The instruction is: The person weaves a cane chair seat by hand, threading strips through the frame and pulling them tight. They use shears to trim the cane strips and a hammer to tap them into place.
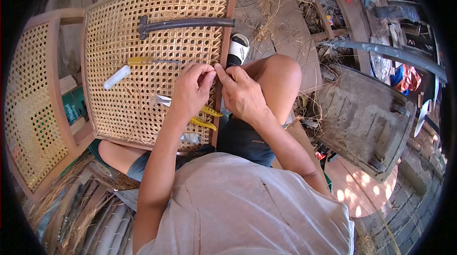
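A woven cane panel (pixel 114 107) in a wooden frame lies across my lap. My left hand (pixel 193 88) is closed in a pinch over the panel's right side. Beside it my right hand (pixel 243 95) pinches at the frame's right edge, fingertips nearly meeting the left ones. Whatever they hold is too small to make out. On the cane rest a dark hammer (pixel 185 24), a screwdriver (pixel 142 60) with a yellow handle, and a white cylindrical piece (pixel 117 77). Yellow-handled cutters (pixel 203 122) lie partly under my left wrist.
A second cane-filled frame (pixel 53 88) stands at the left, with a green crate (pixel 74 105) behind it. My knee and a white-and-black sandal (pixel 239 49) are right of the panel. Further right lie a grey plastic lid (pixel 362 117), a curved pipe (pixel 385 52) and loose cane scraps.
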Demonstrator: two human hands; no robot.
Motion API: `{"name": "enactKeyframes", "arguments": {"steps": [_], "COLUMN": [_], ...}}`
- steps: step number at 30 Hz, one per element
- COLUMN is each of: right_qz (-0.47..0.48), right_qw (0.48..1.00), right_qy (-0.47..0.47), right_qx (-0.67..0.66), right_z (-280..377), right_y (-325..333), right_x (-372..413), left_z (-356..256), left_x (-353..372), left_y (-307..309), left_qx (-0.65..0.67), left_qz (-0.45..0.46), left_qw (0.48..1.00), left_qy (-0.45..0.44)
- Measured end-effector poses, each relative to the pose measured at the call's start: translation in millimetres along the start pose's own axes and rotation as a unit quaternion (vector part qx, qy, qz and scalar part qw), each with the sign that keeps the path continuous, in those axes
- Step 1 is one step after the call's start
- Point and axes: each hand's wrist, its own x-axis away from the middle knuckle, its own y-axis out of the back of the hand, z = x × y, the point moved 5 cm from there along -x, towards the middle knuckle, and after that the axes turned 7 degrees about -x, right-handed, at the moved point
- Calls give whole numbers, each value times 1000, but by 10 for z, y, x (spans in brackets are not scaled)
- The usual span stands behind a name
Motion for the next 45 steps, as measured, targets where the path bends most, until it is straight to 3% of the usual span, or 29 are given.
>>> {"name": "enactKeyframes", "arguments": {"steps": [4,7,10,12,21,32,38,40,43,45], "right_qz": [-14,-105,-137,-80,-90,-100,-105,-105,-92,-141], "right_qw": [999,982,974,981,972,980,978,977,975,956], "right_qy": [-18,-81,-61,-73,-115,-77,-58,-57,-62,-50], "right_qx": [-37,-137,-172,-158,-186,-155,-170,-176,-194,-253], "right_z": [-29,-128,-136,-117,-228,-187,-166,-177,-207,-226], "right_y": [30,97,141,111,53,32,41,36,5,82], "right_x": [-7,-3,24,16,-29,-81,-102,-92,-82,-91], "left_z": [-31,-22,-52,-41,-30,-3,-54,-102,-66,-104], "left_x": [-68,-106,-97,-76,-28,-54,-2,32,46,9], "left_y": [-17,-31,-16,-23,-7,-24,-57,-45,-92,-92], "left_qx": [-31,-44,-64,-62,-14,11,-14,-40,-27,-59], "left_qz": [26,57,47,48,40,85,18,-61,-94,-92], "left_qw": [999,996,997,997,999,996,1000,997,995,994], "left_qy": [35,55,13,8,24,21,22,8,10,-2]}}
